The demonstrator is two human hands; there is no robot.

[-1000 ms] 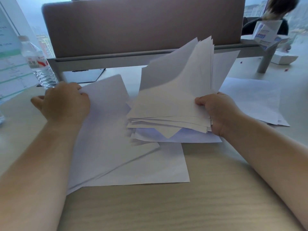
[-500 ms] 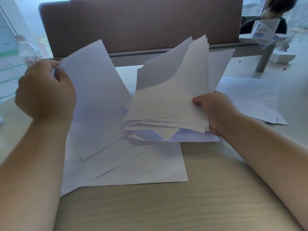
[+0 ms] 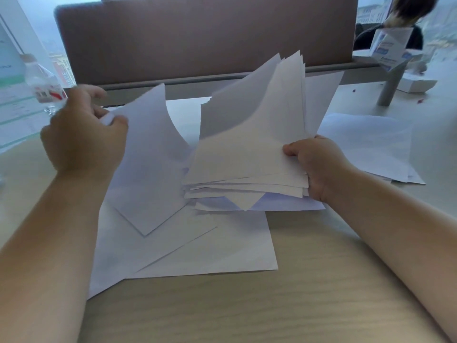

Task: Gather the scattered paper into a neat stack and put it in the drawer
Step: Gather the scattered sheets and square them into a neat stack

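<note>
White paper fills both grips: the right hand (image 3: 319, 167), at centre right of the frame, curls its thumb and fingers round the near edge of a fanned bundle of sheets (image 3: 249, 154) that tilts up toward the brown partition (image 3: 197, 38). Left of centre, the left hand (image 3: 84, 134) pinches the upper corner of a single sheet (image 3: 150, 167), lifted and curving. Beneath both, loose sheets (image 3: 197, 248) lie overlapping on the wooden desk (image 3: 272, 308). More paper (image 3: 371, 147) lies at right. A plastic bottle (image 3: 42, 87) stands at upper left.
</note>
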